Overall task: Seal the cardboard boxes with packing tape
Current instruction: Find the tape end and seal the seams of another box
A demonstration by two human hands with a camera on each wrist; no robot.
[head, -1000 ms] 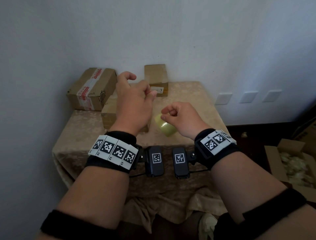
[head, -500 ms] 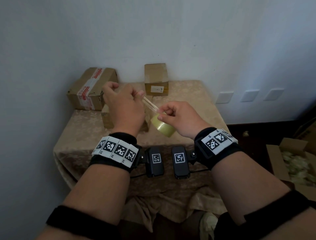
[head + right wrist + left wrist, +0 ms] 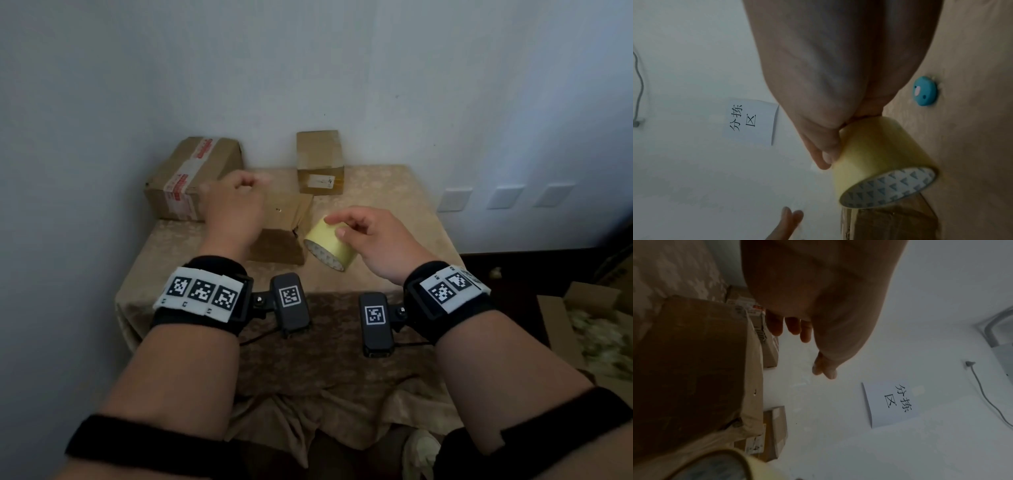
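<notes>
Right hand (image 3: 373,240) has its grip around the tape roll (image 3: 330,246), fingers curled over the yellowish outer wrap, roll tilted so its patterned core faces down and toward the camera. The roll is held above the cloth-covered counter (image 3: 394,192), just right of the near cardboard box (image 3: 281,233).

Left hand (image 3: 234,209) is raised over that same box, fingers loosely curled; thumb and forefinger meet at the tips in the left wrist view (a faint clear strip seems to hang near them there, too blurred to confirm). Cannot tell whether this grip holds anything.

Two more boxes stand at the back against the wall: a box with red-and-white tape (image 3: 191,174) at the left corner, and a small upright box (image 3: 320,161) with a label, farther right.

Right wrist view: a paper sign (image 3: 751,121) on the wall, and a round blue object (image 3: 925,91) lying on the cloth.
</notes>
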